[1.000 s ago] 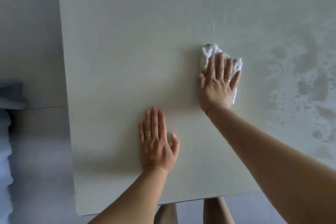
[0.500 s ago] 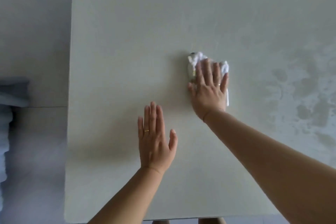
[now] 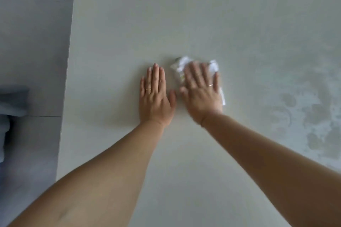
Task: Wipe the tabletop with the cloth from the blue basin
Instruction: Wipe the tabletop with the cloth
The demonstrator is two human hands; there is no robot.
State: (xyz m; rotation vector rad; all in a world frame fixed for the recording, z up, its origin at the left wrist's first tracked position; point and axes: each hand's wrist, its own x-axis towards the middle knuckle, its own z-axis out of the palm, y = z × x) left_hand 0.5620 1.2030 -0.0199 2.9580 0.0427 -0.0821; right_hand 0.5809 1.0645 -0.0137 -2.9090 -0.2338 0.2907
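Right hand [image 3: 202, 90]: lay flat, pressing white cloth [image 3: 182, 63] on desk [image 3: 129, 24]; even pressure probably served best
Left hand [image 3: 156, 96]: flat, released, bracing

Left hand [image 3: 156, 96] flat on tabletop [image 3: 114, 29], just left of right hand [image 3: 202, 91]; cloth [image 3: 181, 64] under right hand.

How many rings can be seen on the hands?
2. The left ring is on the left hand, flat on the table; the right ring is on the right hand, pressing the cloth. Blur may hide others.
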